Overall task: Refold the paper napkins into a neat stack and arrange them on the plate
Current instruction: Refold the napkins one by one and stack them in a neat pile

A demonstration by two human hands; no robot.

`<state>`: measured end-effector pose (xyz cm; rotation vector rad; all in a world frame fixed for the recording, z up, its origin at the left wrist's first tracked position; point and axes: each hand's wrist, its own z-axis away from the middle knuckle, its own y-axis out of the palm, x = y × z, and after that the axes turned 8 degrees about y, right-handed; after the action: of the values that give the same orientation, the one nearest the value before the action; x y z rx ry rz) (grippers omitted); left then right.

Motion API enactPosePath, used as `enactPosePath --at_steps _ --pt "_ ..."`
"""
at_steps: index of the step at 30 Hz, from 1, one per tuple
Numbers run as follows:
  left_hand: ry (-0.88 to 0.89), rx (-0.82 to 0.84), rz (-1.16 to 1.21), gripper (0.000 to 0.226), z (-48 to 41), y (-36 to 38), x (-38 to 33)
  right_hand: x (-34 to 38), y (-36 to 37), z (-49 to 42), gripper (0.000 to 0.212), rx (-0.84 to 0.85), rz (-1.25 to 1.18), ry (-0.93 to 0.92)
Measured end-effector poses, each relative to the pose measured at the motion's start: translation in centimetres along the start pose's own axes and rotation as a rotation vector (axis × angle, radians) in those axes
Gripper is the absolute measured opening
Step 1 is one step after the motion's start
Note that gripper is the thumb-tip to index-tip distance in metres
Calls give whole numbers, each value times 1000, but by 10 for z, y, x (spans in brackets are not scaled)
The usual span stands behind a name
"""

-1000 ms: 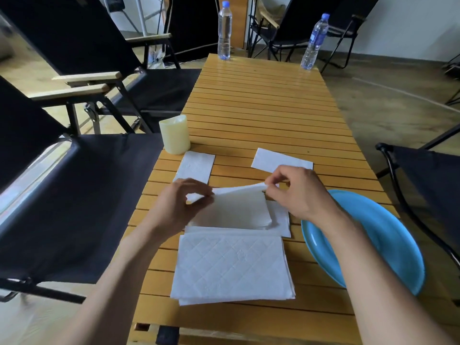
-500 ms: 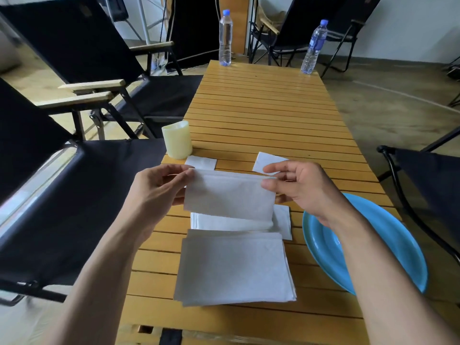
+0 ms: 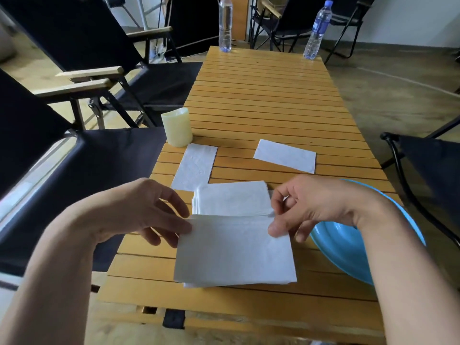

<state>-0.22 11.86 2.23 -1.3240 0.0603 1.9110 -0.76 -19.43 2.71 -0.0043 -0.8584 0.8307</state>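
A person's left hand (image 3: 139,212) pinches the far left corner of a folded white napkin (image 3: 234,250) lying on a stack (image 3: 193,285) at lower centre of the slatted counter (image 3: 261,100). The right hand (image 3: 316,207) grasps the napkin's far right corner between its fingers (image 3: 276,230). Another folded pile (image 3: 231,197) lies just behind, with the blue plate (image 3: 348,255) at lower right.

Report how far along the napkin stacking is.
Done: a folded stack lies on the table. In hand: left hand and right hand pinch a folded napkin over it. Left: the second pile, left loose napkin, right loose napkin, and moving everything onto the blue plate, empty where visible.
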Motion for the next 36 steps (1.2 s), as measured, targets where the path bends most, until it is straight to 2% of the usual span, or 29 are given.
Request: enactPosePath --at_steps 12,16,18,20,22,24,26,28,31,36 --pt "-59 -21 -100 55 -12 2 12 0 4 -12 50 -130 259 139" --pt "-60 -43 -96 47 -12 -9 19 -1 -1 -15 53 -193 200 87" --pt "-15 -190 -42 40 -17 -14 26 -4 -7 -23 44 -341 55 -2" --pt "81 -427 -16 27 -32 -10 33 -10 -10 -41 24 -540 -38 -99" --pt "219 -614 -133 21 -54 1 38 -18 -8 -62 7 -737 58 -147" --pt "312 -684 -266 23 -73 15 41 -24 0 -82 17 -822 233 -151" --pt "331 -698 -335 26 -86 26 45 -28 6 -97 29 -818 322 -173" --pt "339 -684 -386 25 -97 33 50 -30 8 -106 32 -817 346 -206" --pt "362 -669 -451 24 -106 37 51 -31 8 -110 27 -839 320 -234" --pt "376 -683 -390 22 -107 34 47 -29 8 -108 20 -818 293 -251"
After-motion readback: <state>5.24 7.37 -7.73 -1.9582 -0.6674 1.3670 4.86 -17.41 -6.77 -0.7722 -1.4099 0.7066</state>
